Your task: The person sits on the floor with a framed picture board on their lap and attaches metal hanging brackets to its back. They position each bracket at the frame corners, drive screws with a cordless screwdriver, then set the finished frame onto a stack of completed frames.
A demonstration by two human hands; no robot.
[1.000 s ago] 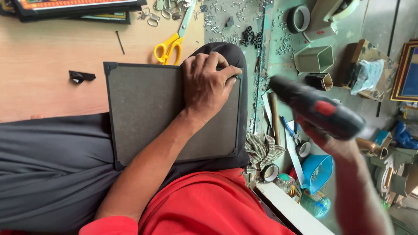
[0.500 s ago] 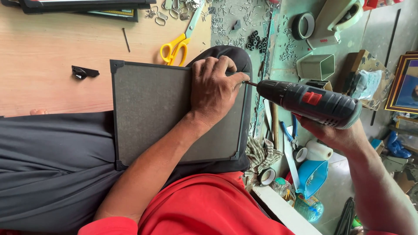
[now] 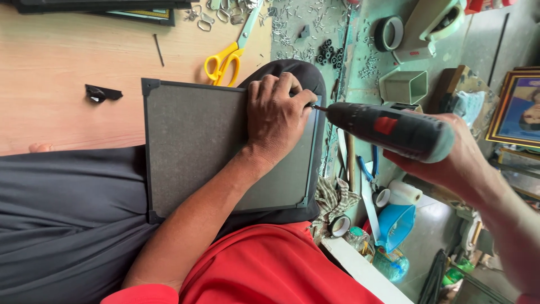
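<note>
A dark picture frame (image 3: 197,141) lies back side up on my lap, with a grey backing board and black corner pieces. My left hand (image 3: 275,115) presses on its upper right part, fingers curled at the frame's right edge. My right hand (image 3: 455,160) grips a black cordless drill (image 3: 394,129) with a red switch, held level. The drill's bit tip (image 3: 318,107) touches the frame edge right by my left fingertips. Whatever sits under those fingertips is hidden.
Yellow-handled scissors (image 3: 225,59) and a small black clip (image 3: 101,93) lie on the wooden board (image 3: 67,67) behind the frame. Loose screws and washers (image 3: 326,53), a tape roll (image 3: 388,32), a green box (image 3: 404,87), a blue bowl (image 3: 396,225) and framed pictures (image 3: 517,107) crowd the right side.
My right hand brought the drill leftwards and levelled it, until the bit reached the frame edge at my left fingertips. My left hand stayed on the frame.
</note>
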